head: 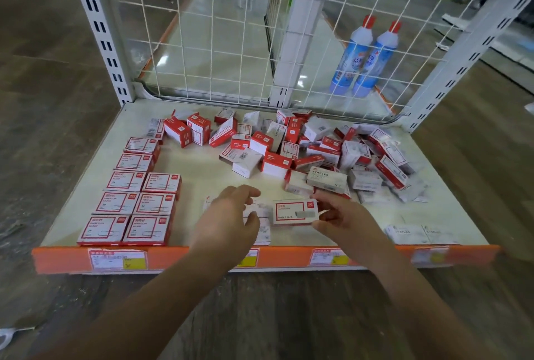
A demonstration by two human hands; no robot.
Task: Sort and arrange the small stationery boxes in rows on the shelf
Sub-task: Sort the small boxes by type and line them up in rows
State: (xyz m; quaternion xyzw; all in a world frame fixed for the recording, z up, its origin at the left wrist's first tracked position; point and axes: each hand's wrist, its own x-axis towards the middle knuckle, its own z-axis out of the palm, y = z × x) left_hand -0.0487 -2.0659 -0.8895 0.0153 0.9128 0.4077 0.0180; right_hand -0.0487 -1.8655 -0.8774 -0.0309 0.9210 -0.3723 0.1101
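Note:
Several red-and-white paper clip boxes (135, 203) lie flat in two neat rows on the left of the white shelf (202, 169). A jumbled pile of small stationery boxes (318, 148) covers the shelf's back and right. My right hand (341, 215) pinches a white staple box with a red frame (294, 211) by its right end, just above the shelf near the front middle. My left hand (231, 215) hovers over blurred white boxes (261, 229) lying at the front, fingers loosely curled, holding nothing. Two flat white staples boxes (419, 234) lie at the front right.
An orange price rail (173, 257) with labels edges the shelf front. A white wire grid (231, 41) backs the shelf between slotted uprights. Two blue cleaner bottles (364, 59) stand behind the grid on another shelf. Wood-look floor surrounds the unit.

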